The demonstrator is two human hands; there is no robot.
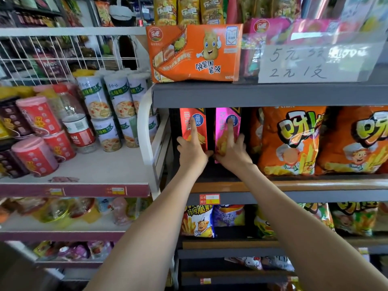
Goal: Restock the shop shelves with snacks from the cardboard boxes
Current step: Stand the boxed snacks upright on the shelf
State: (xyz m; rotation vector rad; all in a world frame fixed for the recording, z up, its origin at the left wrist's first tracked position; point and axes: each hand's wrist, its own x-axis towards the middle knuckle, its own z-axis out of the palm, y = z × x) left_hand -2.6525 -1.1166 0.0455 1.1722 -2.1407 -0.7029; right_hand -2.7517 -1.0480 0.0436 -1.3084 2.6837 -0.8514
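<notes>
**Hands on two boxes, middle shelf**

Left hand [192, 147] is spread flat on the red box [186, 124], right hand [230, 150] spread flat on the pink box [222, 127], thumbs at the gap between. Both boxes stand upright, side by side, at the left end of the shelf [294, 183], with chip bags [291, 141] just to their right. On the shelf above, an orange carton [195, 53] holds yellow packs [165, 11].

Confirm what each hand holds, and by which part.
Nothing gripped, as far as shown. Left hand presses straight fingers on the lower front of the red snack pack; right hand does likewise on the pink snack pack.
</notes>
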